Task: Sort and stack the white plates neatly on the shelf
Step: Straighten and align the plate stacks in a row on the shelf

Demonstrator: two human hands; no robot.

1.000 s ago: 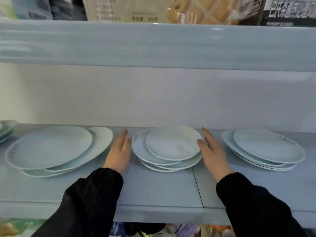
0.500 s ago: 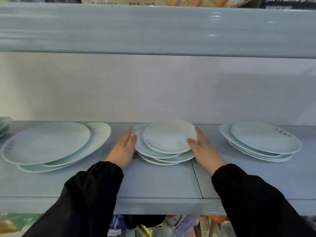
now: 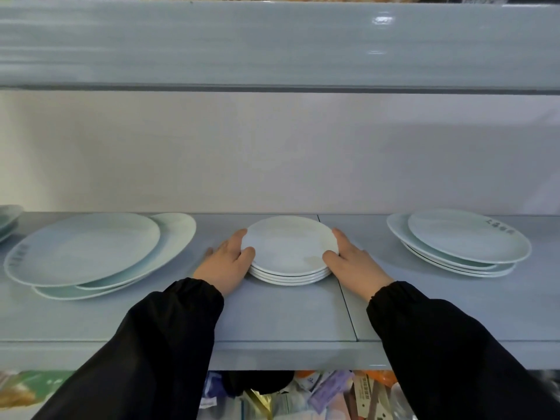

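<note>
A stack of several small white plates [image 3: 289, 247] sits at the middle of the pale grey shelf [image 3: 272, 316], its rims lined up. My left hand [image 3: 225, 263] presses against the stack's left side, thumb on the top plate's rim. My right hand [image 3: 353, 260] cups the right side in the same way. To the left lies an uneven pile of large white plates [image 3: 88, 250], each shifted off the one below. At the right lies another loose pile of white plates [image 3: 460, 241], the top one offset.
The shelf above [image 3: 272, 43] hangs low over the plates, with boxed goods on top. A few more plates [image 3: 7, 218] show at the far left edge. Packaged goods [image 3: 318, 395] fill the level below. A seam [image 3: 339, 283] splits the shelf board right of the middle stack.
The middle plates were fanned out one second ago; both hands closed in from the sides and pushed them into one aligned stack. The view has tilted down slightly.
</note>
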